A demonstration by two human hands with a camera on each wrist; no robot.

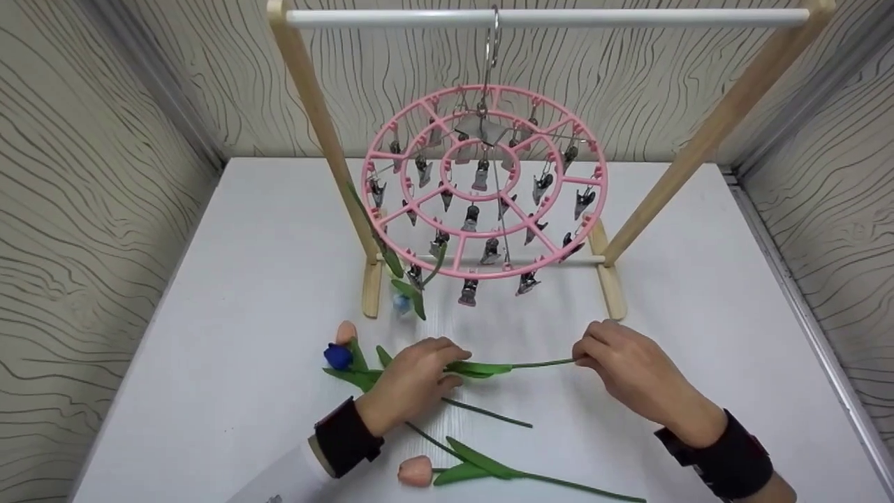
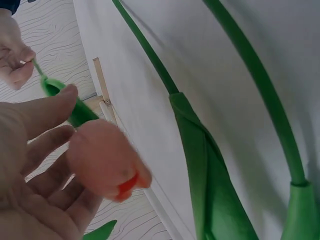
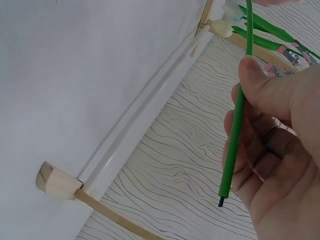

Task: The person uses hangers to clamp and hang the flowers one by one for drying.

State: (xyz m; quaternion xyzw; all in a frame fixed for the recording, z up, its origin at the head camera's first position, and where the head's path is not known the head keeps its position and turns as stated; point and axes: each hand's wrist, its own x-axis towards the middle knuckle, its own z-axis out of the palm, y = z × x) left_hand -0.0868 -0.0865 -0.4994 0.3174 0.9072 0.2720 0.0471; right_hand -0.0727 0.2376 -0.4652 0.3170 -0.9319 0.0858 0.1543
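My left hand (image 1: 412, 377) holds a pink artificial tulip near its bloom. In the left wrist view the tulip's bloom (image 2: 105, 157) sits against my fingers, with the thumb over the green leaf. Toward the other end, my right hand (image 1: 625, 367) pinches the tulip's thin green stem (image 3: 234, 145) between thumb and fingers; its dark tip pokes out below. The stem runs sideways between both hands, in front of the pink round clip hanger (image 1: 606, 175). Beside and under my left forearm lie a blue tulip (image 1: 338, 356), a peach tulip (image 1: 346, 332) and another pink tulip (image 1: 415, 471).
The hanger hooks over the white bar (image 1: 559, 17) of a wooden rack (image 1: 307, 98). Many metal clips (image 1: 468, 292) dangle from its rings. At its left side hang a pale blue tulip (image 1: 401, 304) and a pale yellow tulip (image 3: 221, 27), blooms down. Patterned walls enclose the white table (image 1: 230, 279).
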